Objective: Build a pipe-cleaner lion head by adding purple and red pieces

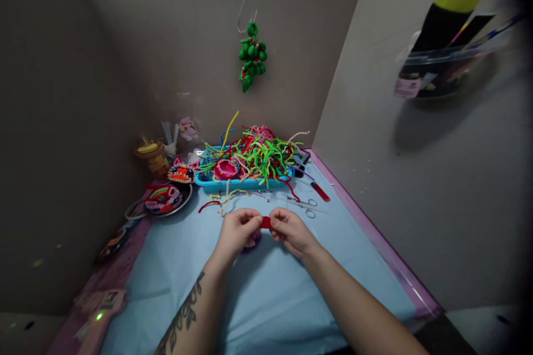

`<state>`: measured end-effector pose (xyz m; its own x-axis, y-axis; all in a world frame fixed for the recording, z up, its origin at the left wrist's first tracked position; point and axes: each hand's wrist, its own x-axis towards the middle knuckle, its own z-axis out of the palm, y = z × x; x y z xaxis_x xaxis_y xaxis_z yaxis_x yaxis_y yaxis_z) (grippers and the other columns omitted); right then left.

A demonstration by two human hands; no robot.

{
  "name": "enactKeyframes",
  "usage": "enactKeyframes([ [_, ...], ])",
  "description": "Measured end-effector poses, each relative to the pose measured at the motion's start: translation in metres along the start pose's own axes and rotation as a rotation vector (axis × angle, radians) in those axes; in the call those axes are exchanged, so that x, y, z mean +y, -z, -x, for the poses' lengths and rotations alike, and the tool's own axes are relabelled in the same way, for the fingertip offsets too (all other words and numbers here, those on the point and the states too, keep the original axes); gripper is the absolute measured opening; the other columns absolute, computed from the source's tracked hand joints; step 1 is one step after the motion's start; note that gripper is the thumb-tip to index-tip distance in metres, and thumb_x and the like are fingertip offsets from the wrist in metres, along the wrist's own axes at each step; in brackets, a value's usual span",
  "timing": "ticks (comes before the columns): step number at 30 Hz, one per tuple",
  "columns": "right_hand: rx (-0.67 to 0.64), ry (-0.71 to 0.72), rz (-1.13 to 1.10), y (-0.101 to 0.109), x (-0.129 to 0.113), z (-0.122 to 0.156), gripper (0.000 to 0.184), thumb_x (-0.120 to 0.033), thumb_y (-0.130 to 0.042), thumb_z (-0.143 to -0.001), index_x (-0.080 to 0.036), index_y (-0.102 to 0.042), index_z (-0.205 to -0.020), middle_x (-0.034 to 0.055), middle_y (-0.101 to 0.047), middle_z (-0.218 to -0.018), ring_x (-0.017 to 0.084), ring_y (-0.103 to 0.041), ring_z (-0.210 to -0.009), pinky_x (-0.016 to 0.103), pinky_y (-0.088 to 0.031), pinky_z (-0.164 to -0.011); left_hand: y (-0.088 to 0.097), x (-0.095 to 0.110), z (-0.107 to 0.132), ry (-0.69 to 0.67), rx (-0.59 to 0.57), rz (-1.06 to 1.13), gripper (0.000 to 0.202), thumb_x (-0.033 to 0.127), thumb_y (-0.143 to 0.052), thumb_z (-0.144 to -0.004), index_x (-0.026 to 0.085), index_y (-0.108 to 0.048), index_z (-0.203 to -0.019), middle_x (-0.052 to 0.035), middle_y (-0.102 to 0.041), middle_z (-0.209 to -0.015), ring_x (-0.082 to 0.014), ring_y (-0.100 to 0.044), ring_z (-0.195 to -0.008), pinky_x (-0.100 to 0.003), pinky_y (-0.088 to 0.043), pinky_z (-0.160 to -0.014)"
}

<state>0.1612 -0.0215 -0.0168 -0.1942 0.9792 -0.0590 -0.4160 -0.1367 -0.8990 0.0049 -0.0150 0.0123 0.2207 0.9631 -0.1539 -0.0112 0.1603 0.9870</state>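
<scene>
Both my hands meet over the light blue table cover (pixel 266 288). My left hand (pixel 238 230) and my right hand (pixel 290 228) are closed in a pinch on a small red pipe-cleaner piece (pixel 265 222) held between them. Something pink and fuzzy (pixel 253 242) shows just under my left hand. Behind the hands, a blue tray (pixel 244 182) holds a heap of coloured pipe cleaners (pixel 254 152) and a pink coiled piece (pixel 225 169). Loose red and yellow pipe cleaners (pixel 216 202) lie in front of the tray.
Scissors (pixel 306 206) and a red tool (pixel 320 191) lie right of the tray. Finished fuzzy crafts sit on a plate (pixel 166 199) at the left, with small jars (pixel 152 156) behind. A green pipe-cleaner figure (pixel 252 55) hangs on the back partition. Grey partition walls enclose the desk.
</scene>
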Motion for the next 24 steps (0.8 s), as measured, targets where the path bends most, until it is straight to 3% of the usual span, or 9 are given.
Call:
enactKeyframes([
  [3,-0.001,0.202,0.100,0.000,-0.004,0.000,0.032,-0.036,-0.073,-0.069,-0.022,-0.058,-0.092,-0.0032,-0.055,-0.069,0.010,-0.050,-0.055,0.018,-0.040,-0.044,0.000,-0.001,-0.001,-0.016,0.032,-0.062,0.027,0.039,-0.064,-0.070,0.013,-0.062,-0.074,0.0016,-0.054,-0.048,-0.0065,-0.043,-0.035,-0.016,-0.034,-0.033],
  [5,0.007,0.258,0.211,-0.001,-0.006,0.001,0.027,-0.034,-0.071,-0.071,-0.022,-0.058,-0.091,-0.0017,-0.055,-0.072,0.012,-0.053,-0.061,0.020,-0.042,-0.046,0.000,-0.003,-0.001,-0.030,0.027,-0.092,0.026,0.039,-0.063,-0.071,0.013,-0.062,-0.075,0.0017,-0.054,-0.049,-0.0066,-0.043,-0.034,-0.016,-0.035,-0.033],
  [9,0.055,0.252,0.415,-0.004,-0.005,0.002,0.016,-0.030,-0.067,-0.073,-0.019,-0.061,-0.081,0.0005,-0.058,-0.073,0.014,-0.055,-0.065,0.022,-0.044,-0.049,0.000,-0.005,0.000,-0.086,0.020,-0.209,0.022,0.036,-0.059,-0.074,0.014,-0.062,-0.076,0.0011,-0.056,-0.051,-0.0082,-0.046,-0.036,-0.017,-0.035,-0.034],
  [13,0.076,0.219,0.456,-0.006,-0.004,0.002,0.013,-0.030,-0.065,-0.073,-0.018,-0.060,-0.074,-0.0007,-0.057,-0.065,0.013,-0.053,-0.058,0.023,-0.043,-0.049,-0.001,-0.005,0.000,-0.163,0.056,-0.298,0.019,0.032,-0.058,-0.074,0.014,-0.066,-0.075,-0.0013,-0.062,-0.058,-0.0104,-0.053,-0.046,-0.018,-0.040,-0.041],
  [18,0.181,0.230,0.354,-0.006,-0.005,0.001,0.015,-0.032,-0.066,-0.072,-0.018,-0.059,-0.072,-0.0029,-0.057,-0.056,0.012,-0.051,-0.049,0.024,-0.041,-0.050,-0.003,-0.003,-0.002,-0.177,0.029,-0.062,0.033,0.030,-0.065,-0.070,0.015,-0.065,-0.100,-0.0066,-0.069,-0.082,-0.0147,-0.063,-0.067,-0.023,-0.048,-0.059],
  [20,0.199,0.241,0.328,-0.006,-0.006,0.002,0.016,-0.033,-0.067,-0.073,-0.018,-0.059,-0.073,-0.0026,-0.058,-0.057,0.012,-0.052,-0.050,0.025,-0.042,-0.052,-0.005,-0.004,-0.002,-0.127,0.008,-0.019,0.037,0.032,-0.069,-0.067,0.015,-0.063,-0.101,-0.0049,-0.068,-0.078,-0.0126,-0.060,-0.060,-0.021,-0.046,-0.053],
  [24,0.214,0.270,0.321,-0.010,-0.006,0.004,0.018,-0.035,-0.068,-0.072,-0.019,-0.060,-0.073,-0.0015,-0.059,-0.063,0.013,-0.055,-0.053,0.026,-0.044,-0.054,-0.009,-0.007,-0.002,-0.046,-0.005,-0.109,0.028,0.039,-0.066,-0.070,0.013,-0.064,-0.080,0.0011,-0.057,-0.055,-0.0066,-0.044,-0.041,-0.017,-0.033,-0.039],
])
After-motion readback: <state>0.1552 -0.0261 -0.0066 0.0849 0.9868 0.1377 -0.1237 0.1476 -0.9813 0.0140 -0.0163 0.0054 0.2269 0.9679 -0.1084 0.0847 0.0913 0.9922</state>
